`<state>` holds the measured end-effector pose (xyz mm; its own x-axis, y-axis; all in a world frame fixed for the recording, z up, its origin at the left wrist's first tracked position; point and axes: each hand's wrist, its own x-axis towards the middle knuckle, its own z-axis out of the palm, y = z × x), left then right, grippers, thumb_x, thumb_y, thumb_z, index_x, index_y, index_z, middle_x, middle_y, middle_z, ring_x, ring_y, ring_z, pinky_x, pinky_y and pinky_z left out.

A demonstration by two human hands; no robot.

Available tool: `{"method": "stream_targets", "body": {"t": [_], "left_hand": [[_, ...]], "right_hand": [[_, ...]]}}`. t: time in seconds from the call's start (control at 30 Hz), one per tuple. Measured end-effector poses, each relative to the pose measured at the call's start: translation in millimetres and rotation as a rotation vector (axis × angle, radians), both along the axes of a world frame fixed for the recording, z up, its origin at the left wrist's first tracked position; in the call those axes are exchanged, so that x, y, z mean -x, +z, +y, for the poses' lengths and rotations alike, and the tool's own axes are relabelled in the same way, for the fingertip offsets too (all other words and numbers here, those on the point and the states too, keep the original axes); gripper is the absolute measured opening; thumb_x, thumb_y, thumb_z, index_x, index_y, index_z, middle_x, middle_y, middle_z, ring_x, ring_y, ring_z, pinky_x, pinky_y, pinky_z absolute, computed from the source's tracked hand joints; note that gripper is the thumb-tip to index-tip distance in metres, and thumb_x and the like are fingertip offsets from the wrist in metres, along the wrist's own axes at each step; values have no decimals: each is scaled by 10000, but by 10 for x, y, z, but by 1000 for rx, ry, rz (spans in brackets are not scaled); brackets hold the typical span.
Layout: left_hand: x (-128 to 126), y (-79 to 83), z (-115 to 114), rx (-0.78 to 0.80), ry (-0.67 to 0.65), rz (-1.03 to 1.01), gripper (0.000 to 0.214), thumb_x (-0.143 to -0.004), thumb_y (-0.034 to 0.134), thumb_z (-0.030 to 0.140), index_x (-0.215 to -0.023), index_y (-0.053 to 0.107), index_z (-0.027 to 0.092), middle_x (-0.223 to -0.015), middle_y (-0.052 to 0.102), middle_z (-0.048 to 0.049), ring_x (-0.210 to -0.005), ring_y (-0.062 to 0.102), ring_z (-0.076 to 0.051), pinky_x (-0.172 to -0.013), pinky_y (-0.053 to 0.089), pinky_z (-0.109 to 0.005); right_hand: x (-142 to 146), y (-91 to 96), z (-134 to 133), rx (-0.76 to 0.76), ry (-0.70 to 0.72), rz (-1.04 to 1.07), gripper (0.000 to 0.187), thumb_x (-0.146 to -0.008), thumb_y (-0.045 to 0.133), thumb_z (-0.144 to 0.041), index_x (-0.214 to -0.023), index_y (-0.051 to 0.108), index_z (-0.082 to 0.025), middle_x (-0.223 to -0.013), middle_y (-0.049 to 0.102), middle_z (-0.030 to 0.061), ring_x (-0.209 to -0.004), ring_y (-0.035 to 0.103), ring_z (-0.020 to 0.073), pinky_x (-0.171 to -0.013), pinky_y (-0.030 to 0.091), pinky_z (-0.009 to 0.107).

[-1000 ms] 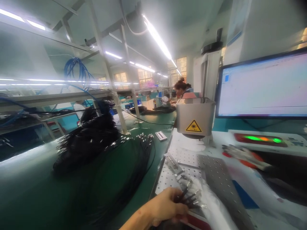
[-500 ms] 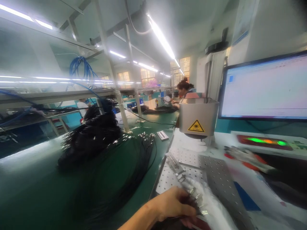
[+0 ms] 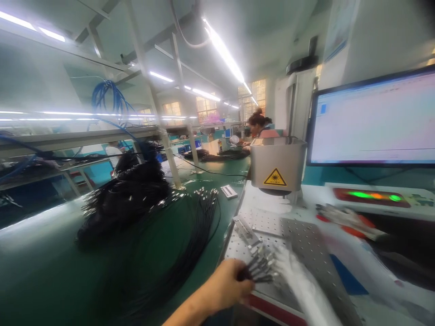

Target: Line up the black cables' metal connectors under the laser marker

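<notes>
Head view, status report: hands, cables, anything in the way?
Left hand gripping cable bundle over perforated plate. Right hand out of view. Metal fixture just ahead of connector tips.

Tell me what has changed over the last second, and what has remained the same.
The left hand has kept its grip on the bundle of black cables and carried the metal-tipped ends up and forward over the perforated plate, towards the metal fixture. The laser head, monitor and cable heap stayed put.

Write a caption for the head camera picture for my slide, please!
A left hand grips a bunch of metal-tipped black cables over a perforated plate below a laser marker head.
</notes>
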<state>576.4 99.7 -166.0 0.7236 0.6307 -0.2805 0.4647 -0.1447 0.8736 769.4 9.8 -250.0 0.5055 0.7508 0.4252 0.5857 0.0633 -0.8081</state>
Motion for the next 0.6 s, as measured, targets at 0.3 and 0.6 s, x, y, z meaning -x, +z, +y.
{"method": "stream_targets", "body": {"t": [0.3, 0.6], "left_hand": [[-253, -213, 46, -131, 226, 35, 180, -631, 629, 245, -615, 464, 176, -566, 428, 64, -577, 400, -88, -545, 268, -236], [-376, -297, -34, -187, 304, 130, 134, -607, 569, 198, -553, 449, 172, -537, 366, 59, -587, 386, -94, -539, 238, -245]], "right_hand": [[-271, -591, -166, 7, -215, -922, 404, -854, 536, -446, -1128, 657, -173, -1048, 692, 44, -877, 685, 163, -683, 570, 223], [-146, -703, -72, 3, -326, -1112, 379, -871, 491, -469, -978, 706, -176, -1024, 687, 78, -847, 679, 186, -665, 576, 264]]}}
